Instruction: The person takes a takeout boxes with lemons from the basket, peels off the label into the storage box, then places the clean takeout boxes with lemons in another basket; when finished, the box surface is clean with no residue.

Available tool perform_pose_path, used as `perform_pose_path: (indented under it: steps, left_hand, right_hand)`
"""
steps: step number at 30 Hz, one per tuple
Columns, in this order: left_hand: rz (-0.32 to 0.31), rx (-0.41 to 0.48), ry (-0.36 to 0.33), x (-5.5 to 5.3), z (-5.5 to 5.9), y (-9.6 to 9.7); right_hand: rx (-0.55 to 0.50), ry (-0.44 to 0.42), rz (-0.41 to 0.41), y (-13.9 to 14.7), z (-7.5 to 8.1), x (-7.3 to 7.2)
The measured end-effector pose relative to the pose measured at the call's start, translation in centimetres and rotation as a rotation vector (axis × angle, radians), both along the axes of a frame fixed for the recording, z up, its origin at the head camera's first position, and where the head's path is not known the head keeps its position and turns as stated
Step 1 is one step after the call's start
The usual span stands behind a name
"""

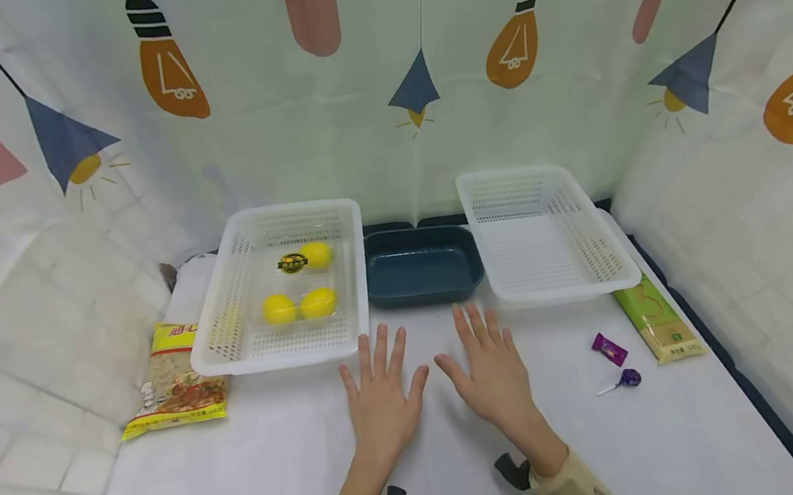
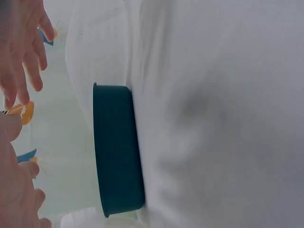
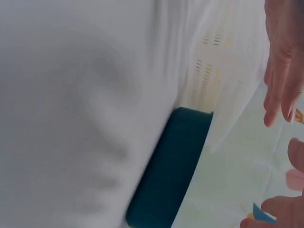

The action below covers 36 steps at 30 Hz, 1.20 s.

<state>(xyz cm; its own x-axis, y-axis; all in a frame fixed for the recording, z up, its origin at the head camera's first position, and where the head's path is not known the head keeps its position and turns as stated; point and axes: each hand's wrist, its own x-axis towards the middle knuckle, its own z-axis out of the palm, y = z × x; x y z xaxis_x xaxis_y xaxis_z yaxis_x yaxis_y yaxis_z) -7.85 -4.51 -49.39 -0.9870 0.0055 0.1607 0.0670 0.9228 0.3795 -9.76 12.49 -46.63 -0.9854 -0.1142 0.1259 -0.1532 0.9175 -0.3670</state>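
Both hands are held over the white table with palms down and fingers spread, holding nothing. My left hand (image 1: 382, 402) is just in front of the left white basket (image 1: 284, 359), its fingertips near that basket's right front corner. To its right, my right hand (image 1: 489, 372) points toward the dark teal dish (image 1: 424, 267), fingertips close to the dish's front right corner. Inside the left basket, a clear package holds yellow lemons (image 1: 317, 302). The right white basket (image 1: 558, 292) has nothing in it. Both wrist views show the teal dish (image 2: 118, 152) from the side.
At the far left lies a yellow snack bag (image 1: 178, 377), partly against the left basket. On the right are a purple wrapped candy (image 1: 610, 349), a purple lollipop (image 1: 629, 377) and a green packet (image 1: 658, 318) partly under the right basket. A patterned curtain (image 1: 353, 137) stands behind.
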Motion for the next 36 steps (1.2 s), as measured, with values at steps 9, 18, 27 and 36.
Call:
perform_pose_path:
  steps: [9,18,27,36]
  left_hand:
    - [0.030,0.022,0.028,-1.3,1.5,-2.2]
    - [0.068,0.115,-0.003,-3.8,3.9,-8.0]
    - [0.103,0.147,0.009,-5.3,4.7,-14.9]
    - [0.108,0.216,-0.151,-7.8,5.9,-19.9]
  right_hand:
    - [-0.553,-0.246,0.199,-2.0,1.6,-1.8]
    - [-0.842,-0.448,0.289,-5.6,3.0,-3.9]
    - [-0.955,-0.549,0.333,-8.5,3.9,-5.3]
    - [-1.173,-0.763,0.379,-10.8,3.7,-6.4]
